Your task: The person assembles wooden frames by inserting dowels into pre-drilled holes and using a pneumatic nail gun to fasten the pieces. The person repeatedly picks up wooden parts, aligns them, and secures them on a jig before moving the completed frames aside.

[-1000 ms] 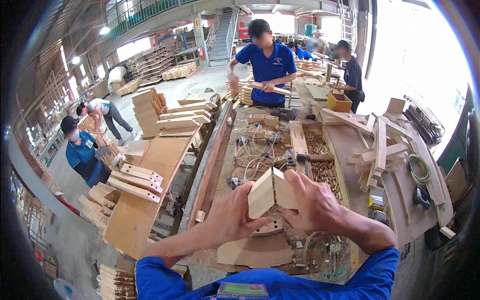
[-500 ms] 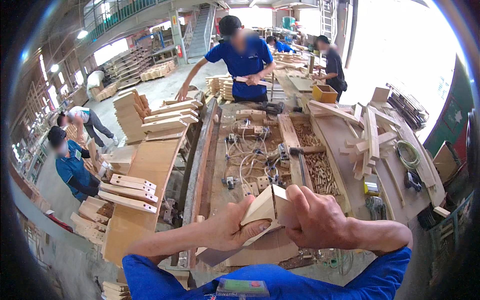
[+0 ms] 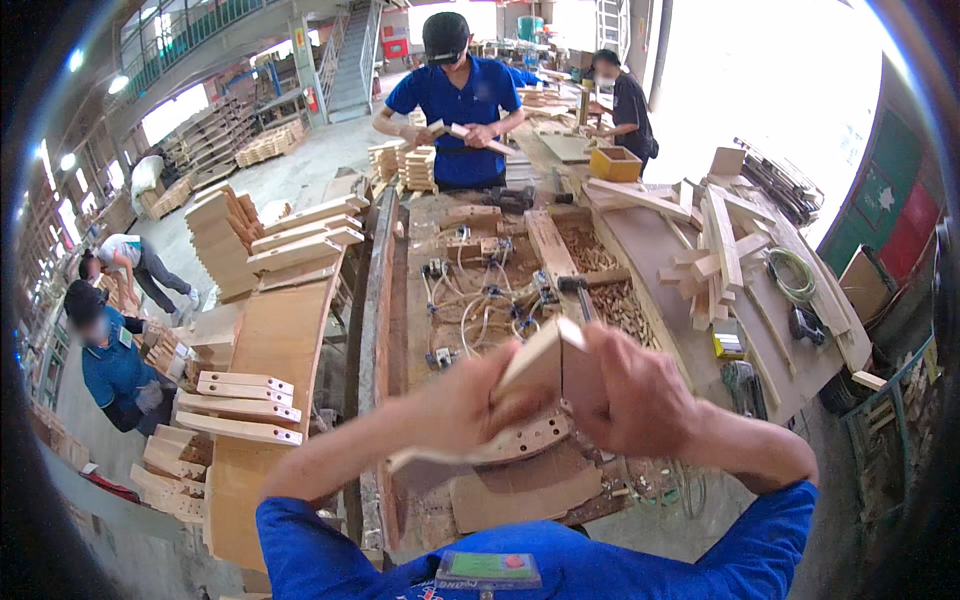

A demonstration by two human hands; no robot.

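Note:
Above the near end of the workbench, my left hand (image 3: 452,392) is closed round a pale wooden piece (image 3: 535,365). My right hand (image 3: 640,395) grips a second wooden piece, largely covered by its fingers. The two pieces meet at a thin dark line between my hands, with a peaked upper edge. Whether they are joined or only touching, I cannot tell. Just below my hands shows a curved wooden part with drilled holes (image 3: 528,440). Motion blurs both hands a little.
On the bench lies a jig with clear hoses (image 3: 490,300); a bin of wooden dowels (image 3: 625,315) is beside it. Wooden slats (image 3: 725,240) pile up at right. Curved wooden parts (image 3: 245,405) stack at left. A co-worker (image 3: 455,100) stands across the bench.
My view has shifted, and my hands with the wooden pieces sit slightly higher. The holed part below them now shows. The co-worker opposite has drawn back a reaching arm and handles wood with both hands.

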